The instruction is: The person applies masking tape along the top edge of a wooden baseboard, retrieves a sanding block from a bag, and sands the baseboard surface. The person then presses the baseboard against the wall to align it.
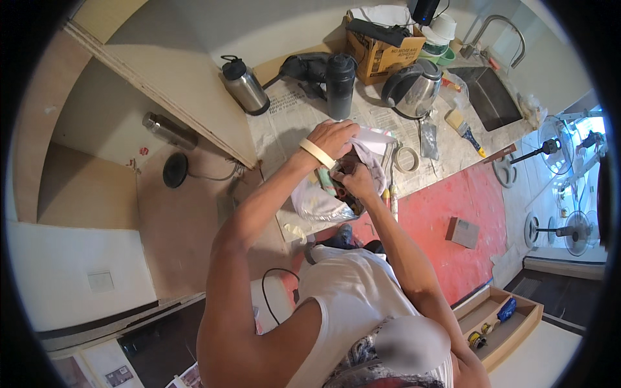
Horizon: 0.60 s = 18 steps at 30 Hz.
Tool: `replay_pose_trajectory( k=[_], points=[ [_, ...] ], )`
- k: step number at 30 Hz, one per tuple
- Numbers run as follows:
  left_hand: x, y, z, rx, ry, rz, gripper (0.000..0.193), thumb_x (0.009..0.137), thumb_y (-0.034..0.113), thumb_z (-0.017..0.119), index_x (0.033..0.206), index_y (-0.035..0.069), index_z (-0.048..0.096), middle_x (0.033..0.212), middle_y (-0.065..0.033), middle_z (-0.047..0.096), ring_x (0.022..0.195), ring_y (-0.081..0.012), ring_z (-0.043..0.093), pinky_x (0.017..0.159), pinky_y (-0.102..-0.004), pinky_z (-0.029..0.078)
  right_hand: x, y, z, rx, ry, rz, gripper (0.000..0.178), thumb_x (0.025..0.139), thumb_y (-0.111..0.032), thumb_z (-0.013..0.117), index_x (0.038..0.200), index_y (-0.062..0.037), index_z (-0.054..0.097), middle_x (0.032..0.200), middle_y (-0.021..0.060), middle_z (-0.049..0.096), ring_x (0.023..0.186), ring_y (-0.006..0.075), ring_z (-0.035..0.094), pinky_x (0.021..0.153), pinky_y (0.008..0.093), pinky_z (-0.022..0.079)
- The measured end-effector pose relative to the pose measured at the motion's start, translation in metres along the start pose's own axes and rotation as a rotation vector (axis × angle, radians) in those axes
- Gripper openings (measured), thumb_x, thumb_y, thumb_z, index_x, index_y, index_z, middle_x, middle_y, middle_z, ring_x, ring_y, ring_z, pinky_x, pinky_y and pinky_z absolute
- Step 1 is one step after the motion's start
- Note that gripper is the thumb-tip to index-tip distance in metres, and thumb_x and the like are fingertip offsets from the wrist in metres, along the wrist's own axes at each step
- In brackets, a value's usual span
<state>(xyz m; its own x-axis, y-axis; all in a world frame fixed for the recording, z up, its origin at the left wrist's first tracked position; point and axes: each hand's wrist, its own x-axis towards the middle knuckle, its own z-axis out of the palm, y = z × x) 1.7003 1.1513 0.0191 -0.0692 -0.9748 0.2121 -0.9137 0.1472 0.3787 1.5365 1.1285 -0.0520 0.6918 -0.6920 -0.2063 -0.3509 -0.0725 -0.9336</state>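
Note:
A pale, crumpled bag (310, 202) sits at the near edge of the counter in front of me, its mouth spread and its side shiny. My left hand (334, 138) is closed on the bag's far rim, with a cream ring like a tape roll round the wrist. Reaching into the mouth from the right, my right hand (358, 181) has its fingers curled; whatever they hold is hidden. Inside the bag lie a greenish tube-like thing (325, 182) and small red and dark items, too jumbled to name. A tape roll (416, 159) lies right of the bag.
Newspaper covers the counter (272, 132). Behind the bag stand a dark bottle (340, 87), a steel flask (246, 87), a kettle (414, 90) and a cardboard box (381, 55). A paintbrush (462, 129) lies near the sink (495, 97). A block (462, 233) rests on the red floor.

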Motion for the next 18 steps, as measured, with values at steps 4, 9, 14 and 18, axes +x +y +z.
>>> replay_pose_trajectory(
  k=[4,9,14,18],
  points=[
    [-0.001,0.029,-0.049,-0.074,0.237,-0.05,0.025,0.081,0.011,0.067,0.103,0.007,0.054,0.1,-0.0147,0.063,0.091,-0.0419,0.063,0.077,-0.0491,0.052,0.0,-0.03,0.008,-0.206,0.047,-0.266,0.046,0.08,-0.022,0.079,0.116,0.0036,0.065,0.101,0.0204,0.072,0.094,0.0355,0.07,0.086,0.0422,0.054],
    [-0.032,0.021,-0.07,-0.087,0.266,-0.179,0.027,0.08,0.011,0.069,0.101,0.008,0.053,0.095,-0.0142,0.064,0.09,-0.0413,0.064,0.075,-0.0477,0.051,0.018,-0.026,0.005,-0.63,0.211,-0.314,0.071,0.069,-0.016,0.083,0.134,-0.0053,0.055,0.13,0.0236,0.059,0.128,0.039,0.054,0.104,0.0495,0.047],
    [-0.061,-0.012,-0.025,-0.203,0.295,-0.299,0.038,0.078,0.012,0.074,0.11,0.007,0.054,0.091,-0.0175,0.064,0.087,-0.039,0.065,0.074,-0.0467,0.051,0.054,-0.012,-0.023,-0.691,-0.057,-0.427,0.069,0.069,-0.024,0.085,0.13,-0.0086,0.058,0.135,0.0186,0.057,0.128,0.0403,0.051,0.108,0.0533,0.041],
    [-0.05,0.005,-0.025,-0.177,0.255,-0.397,0.032,0.078,0.011,0.074,0.105,0.007,0.057,0.093,-0.016,0.064,0.086,-0.0385,0.064,0.073,-0.0458,0.051,0.056,-0.01,-0.031,-0.76,0.022,-0.648,0.062,0.073,-0.027,0.082,0.13,-0.0139,0.06,0.129,0.0191,0.06,0.122,0.0416,0.055,0.106,0.0525,0.041]
  ],
)
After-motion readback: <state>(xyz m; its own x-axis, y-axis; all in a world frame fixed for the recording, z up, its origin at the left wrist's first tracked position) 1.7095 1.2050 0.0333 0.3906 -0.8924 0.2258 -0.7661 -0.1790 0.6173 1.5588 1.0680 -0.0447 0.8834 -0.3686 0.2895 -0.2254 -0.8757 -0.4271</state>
